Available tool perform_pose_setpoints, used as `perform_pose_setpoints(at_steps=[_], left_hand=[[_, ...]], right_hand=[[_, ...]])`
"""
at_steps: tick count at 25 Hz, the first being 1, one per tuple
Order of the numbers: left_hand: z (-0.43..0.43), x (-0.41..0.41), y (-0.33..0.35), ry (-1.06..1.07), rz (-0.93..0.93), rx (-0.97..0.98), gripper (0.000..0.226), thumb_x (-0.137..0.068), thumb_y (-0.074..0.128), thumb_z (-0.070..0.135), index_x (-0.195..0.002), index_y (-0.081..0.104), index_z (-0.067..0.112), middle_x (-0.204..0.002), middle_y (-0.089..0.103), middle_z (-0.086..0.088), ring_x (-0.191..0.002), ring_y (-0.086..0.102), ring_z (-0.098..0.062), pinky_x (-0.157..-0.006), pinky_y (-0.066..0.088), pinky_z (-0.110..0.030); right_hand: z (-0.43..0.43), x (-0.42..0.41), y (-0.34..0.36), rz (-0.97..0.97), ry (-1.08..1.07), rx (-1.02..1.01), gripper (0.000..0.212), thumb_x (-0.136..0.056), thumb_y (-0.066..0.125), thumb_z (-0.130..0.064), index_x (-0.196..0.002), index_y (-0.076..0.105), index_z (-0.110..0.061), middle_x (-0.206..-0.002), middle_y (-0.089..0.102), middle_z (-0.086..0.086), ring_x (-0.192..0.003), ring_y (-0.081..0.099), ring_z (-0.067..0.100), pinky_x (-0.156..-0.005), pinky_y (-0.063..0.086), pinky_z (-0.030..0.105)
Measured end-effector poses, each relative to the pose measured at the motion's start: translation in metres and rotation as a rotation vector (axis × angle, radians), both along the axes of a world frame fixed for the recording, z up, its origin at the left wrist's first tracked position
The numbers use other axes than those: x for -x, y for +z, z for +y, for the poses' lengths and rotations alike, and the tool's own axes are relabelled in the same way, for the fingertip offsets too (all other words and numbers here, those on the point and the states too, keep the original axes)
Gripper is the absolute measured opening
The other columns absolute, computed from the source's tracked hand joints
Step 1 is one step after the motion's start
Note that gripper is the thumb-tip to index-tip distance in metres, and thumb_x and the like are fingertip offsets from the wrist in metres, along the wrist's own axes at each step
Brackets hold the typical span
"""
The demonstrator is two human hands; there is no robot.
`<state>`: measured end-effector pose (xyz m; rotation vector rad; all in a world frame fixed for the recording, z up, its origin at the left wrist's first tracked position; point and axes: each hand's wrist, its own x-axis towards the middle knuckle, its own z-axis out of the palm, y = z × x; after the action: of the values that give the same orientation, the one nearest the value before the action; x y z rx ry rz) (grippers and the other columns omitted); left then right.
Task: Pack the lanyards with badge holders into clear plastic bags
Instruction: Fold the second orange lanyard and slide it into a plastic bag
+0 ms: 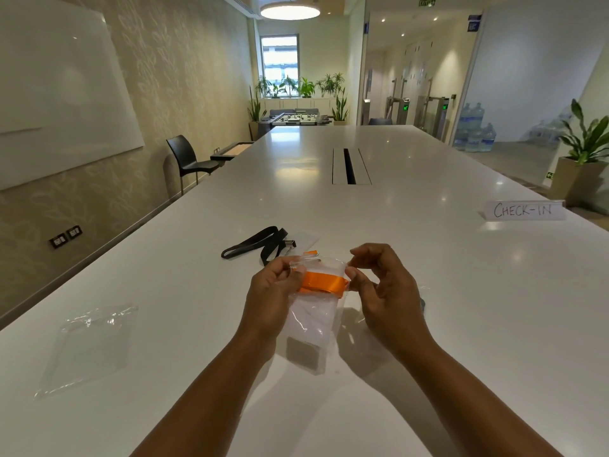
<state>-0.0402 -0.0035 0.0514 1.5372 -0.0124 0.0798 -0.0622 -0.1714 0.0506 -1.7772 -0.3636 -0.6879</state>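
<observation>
Above the near middle of the white tabletop [461,308], both hands hold a clear plastic bag [313,324] with an orange lanyard [324,282] folded inside it. The left hand [275,291] curls around the bag's left side; the right hand [379,288] pinches its upper right corner. An empty clear bag [89,347] lies flat toward the left edge. Just beyond the hands lies a black lanyard [257,244] clipped to a badge holder [304,239]. A CHECK-IN sign [524,210] stands near the right edge.
</observation>
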Motion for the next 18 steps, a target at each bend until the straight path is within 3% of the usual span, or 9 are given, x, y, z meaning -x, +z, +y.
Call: perform_pose_setpoints(at_steps=[4,7,11,15,18], left_hand=[[0.011,-0.001,0.006,-0.128,-0.009,0.140,0.017,-0.094,0.055,0.029,-0.098,0.072,0.027,-0.099,0.073,0.000,-0.087,0.068,-0.016,-0.061,0.054,-0.027],[0.014,-0.001,0.007,-0.187,-0.104,0.104,0.017,-0.091,0.057,0.030,-0.080,0.070,0.029,-0.085,0.072,0.004,-0.073,0.067,-0.007,-0.055,0.052,-0.022],[0.025,-0.007,0.007,-0.120,-0.240,0.056,0.013,-0.081,0.062,0.034,-0.074,0.064,0.024,-0.070,0.065,0.006,-0.058,0.058,-0.006,-0.047,0.045,-0.018],[0.035,-0.012,0.006,-0.145,-0.330,-0.067,0.019,-0.083,0.061,0.036,-0.079,0.062,0.017,-0.079,0.069,0.009,-0.070,0.064,-0.004,-0.055,0.051,-0.020],[0.041,-0.011,0.006,-0.299,-0.353,-0.169,0.028,-0.085,0.058,0.053,-0.080,0.062,0.026,-0.089,0.065,0.015,-0.083,0.064,-0.003,-0.064,0.054,-0.023]], right_hand=[[-0.004,-0.001,0.004,0.046,0.036,-0.104,0.029,-0.091,0.062,-0.001,-0.101,0.064,-0.028,-0.095,0.069,-0.004,-0.095,0.066,0.006,-0.074,0.058,0.020],[-0.008,0.000,0.008,0.083,0.138,-0.097,0.031,-0.093,0.060,-0.004,-0.110,0.065,-0.029,-0.101,0.070,-0.006,-0.100,0.066,0.009,-0.072,0.055,0.016],[-0.017,0.001,0.011,0.134,0.336,-0.015,0.044,-0.090,0.062,-0.001,-0.123,0.060,-0.031,-0.116,0.068,-0.003,-0.113,0.062,0.012,-0.092,0.052,0.022],[-0.014,0.002,0.009,0.109,0.301,0.096,0.051,-0.086,0.066,0.003,-0.121,0.061,-0.033,-0.109,0.068,-0.006,-0.105,0.064,0.013,-0.089,0.056,0.028],[-0.020,0.002,0.011,0.065,0.281,0.085,0.042,-0.087,0.067,-0.002,-0.116,0.062,-0.032,-0.098,0.066,-0.009,-0.097,0.065,0.017,-0.088,0.055,0.029]])
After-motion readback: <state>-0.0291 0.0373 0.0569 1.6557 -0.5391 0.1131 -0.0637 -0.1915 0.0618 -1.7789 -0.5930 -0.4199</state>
